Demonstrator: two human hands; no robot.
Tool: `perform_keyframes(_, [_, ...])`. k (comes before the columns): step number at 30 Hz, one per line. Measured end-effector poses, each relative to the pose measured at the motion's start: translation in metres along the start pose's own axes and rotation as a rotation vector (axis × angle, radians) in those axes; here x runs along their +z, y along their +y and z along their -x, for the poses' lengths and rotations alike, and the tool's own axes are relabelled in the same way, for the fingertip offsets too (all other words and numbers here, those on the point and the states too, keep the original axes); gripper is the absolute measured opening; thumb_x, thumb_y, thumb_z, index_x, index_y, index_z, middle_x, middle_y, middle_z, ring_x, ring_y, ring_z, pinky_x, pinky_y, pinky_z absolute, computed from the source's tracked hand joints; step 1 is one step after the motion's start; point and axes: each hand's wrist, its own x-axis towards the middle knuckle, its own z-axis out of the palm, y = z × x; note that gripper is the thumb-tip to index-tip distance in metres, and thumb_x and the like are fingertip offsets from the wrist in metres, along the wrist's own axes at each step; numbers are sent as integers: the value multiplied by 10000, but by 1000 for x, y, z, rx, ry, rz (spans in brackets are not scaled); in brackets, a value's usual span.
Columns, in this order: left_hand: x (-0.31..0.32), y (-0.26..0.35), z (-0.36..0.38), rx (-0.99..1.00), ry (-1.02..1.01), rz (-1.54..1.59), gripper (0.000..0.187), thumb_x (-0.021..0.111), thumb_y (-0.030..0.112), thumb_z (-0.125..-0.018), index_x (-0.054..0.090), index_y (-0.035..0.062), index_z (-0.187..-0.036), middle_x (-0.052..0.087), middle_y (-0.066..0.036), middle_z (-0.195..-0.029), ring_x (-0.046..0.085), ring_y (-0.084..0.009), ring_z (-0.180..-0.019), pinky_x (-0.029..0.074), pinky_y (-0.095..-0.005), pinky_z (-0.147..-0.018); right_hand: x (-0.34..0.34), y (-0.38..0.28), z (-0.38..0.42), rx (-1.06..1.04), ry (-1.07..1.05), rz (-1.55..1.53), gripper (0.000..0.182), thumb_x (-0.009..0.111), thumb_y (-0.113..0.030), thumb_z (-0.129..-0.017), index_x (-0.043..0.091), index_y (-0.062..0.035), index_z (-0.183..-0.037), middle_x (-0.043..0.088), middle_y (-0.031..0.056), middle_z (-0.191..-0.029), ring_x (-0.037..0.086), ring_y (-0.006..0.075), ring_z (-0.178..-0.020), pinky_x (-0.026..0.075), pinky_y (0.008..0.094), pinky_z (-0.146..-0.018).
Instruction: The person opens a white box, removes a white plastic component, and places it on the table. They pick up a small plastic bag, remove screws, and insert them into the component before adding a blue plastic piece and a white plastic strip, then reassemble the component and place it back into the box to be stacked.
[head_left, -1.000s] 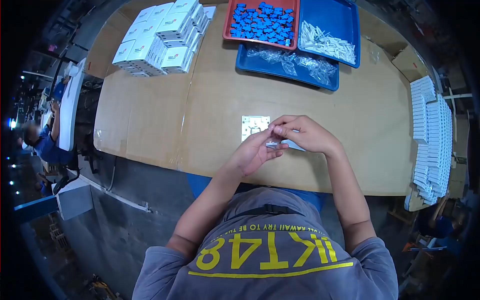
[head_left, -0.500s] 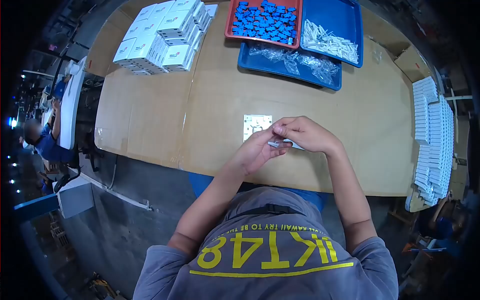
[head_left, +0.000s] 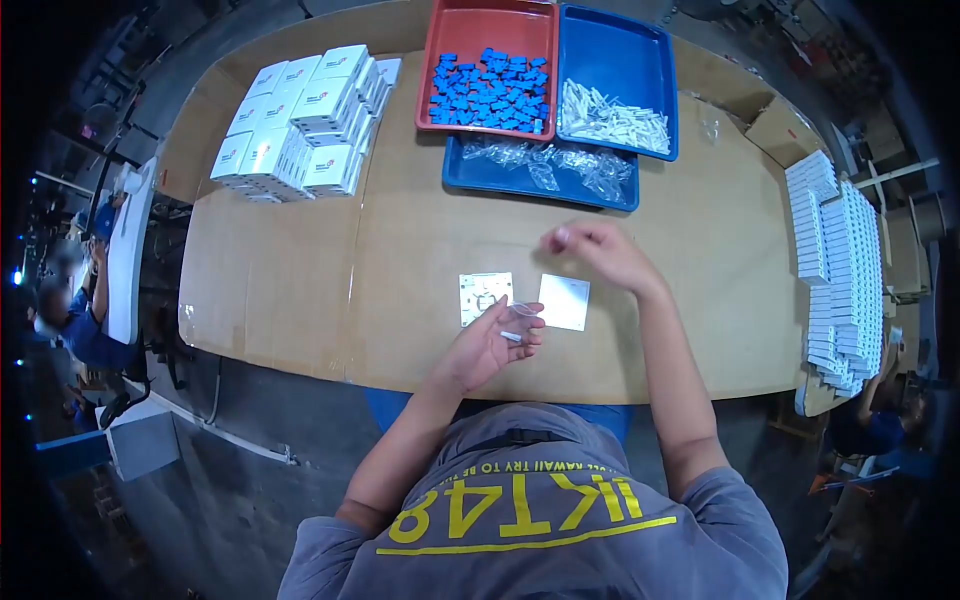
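My left hand [head_left: 484, 352] is partly curled, palm up, around a small clear plastic bag [head_left: 517, 318] with a white plug-like piece [head_left: 511, 337] at the fingers. Just beyond its fingertips lies a white square plate [head_left: 474, 288] with fittings on its face, partly covered by the hand. A plain white square plate [head_left: 566, 303] lies to the right of that. My right hand [head_left: 603, 252] is above the table, beyond the plain plate, its fingers bent and smeared by motion. Whether anything is between them cannot be made out.
Ahead, a red tray [head_left: 428, 100] holds blue pieces and a blue tray [head_left: 610, 40] holds white plugs. Both overlap a lower blue tray [head_left: 540, 196] of clear bags. White boxes [head_left: 290, 120] are stacked left; white pieces [head_left: 840, 260] are stacked right. Co-workers sit beyond both sides.
My hands have moved apart. The right hand has lifted away from the left, uncovering the plain plate. The left keeps the clear bag; the camera view has shifted.
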Motion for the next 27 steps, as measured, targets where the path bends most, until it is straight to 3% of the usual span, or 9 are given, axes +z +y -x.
perform_keyframes(3, [-4, -1, 3, 24, -19, -48, 549, 382, 444, -1134, 595, 7, -1389, 689, -124, -1270, 684, -189, -1028, 556, -357, -938, -48, 24, -36, -126, 340, 219, 225, 642, -177, -1027, 740, 12, -1101, 767, 78, -974, 684, 138, -903, 538, 312, -829])
perform_keyframes(5, [-2, 1, 2, 28, -2, -50, 540, 389, 431, -1134, 586, 3, -1396, 690, -127, -1269, 684, -193, -1025, 556, -353, -938, -77, 30, -61, -139, 543, 352, 208, 661, -194, -1006, 751, -38, -1111, 771, 103, -982, 717, 206, -899, 546, 332, -825])
perform_keyframes(8, [-1, -1, 3, 30, 15, -53, 529, 395, 414, -1134, 572, -3, -1408, 691, -130, -1267, 683, -198, -1024, 555, -350, -941, -109, 18, -92, -55, 687, 599, 204, 661, -193, -970, 764, -86, -1110, 773, 138, -1007, 730, 320, -929, 557, 388, -842])
perform_keyframes(11, [-4, 3, 2, 39, 1, -45, 528, 403, 406, -1132, 557, -10, -1418, 687, -129, -1272, 677, -199, -1032, 552, -350, -947, -130, 16, -122, -66, 672, 780, 203, 649, -182, -934, 794, -142, -1071, 757, 137, -1064, 708, 366, -996, 562, 444, -882])
perform_keyframes(14, [-4, 6, 2, 46, 14, -60, 533, 358, 390, -1145, 526, -25, -1435, 676, -123, -1265, 670, -211, -1041, 556, -364, -944, -139, 24, -148, -42, 576, 1051, 201, 640, -166, -917, 811, -152, -1021, 726, 128, -1081, 698, 344, -1035, 564, 469, -904])
perform_keyframes(27, [0, 27, -3, 44, 56, -131, 531, 313, 379, -1155, 511, -21, -1443, 667, -109, -1264, 658, -201, -1068, 551, -370, -962, -143, 30, -174, -102, 559, 1109, 114, 682, -178, -879, 773, -116, -910, 669, 120, -1037, 687, 334, -996, 565, 482, -858])
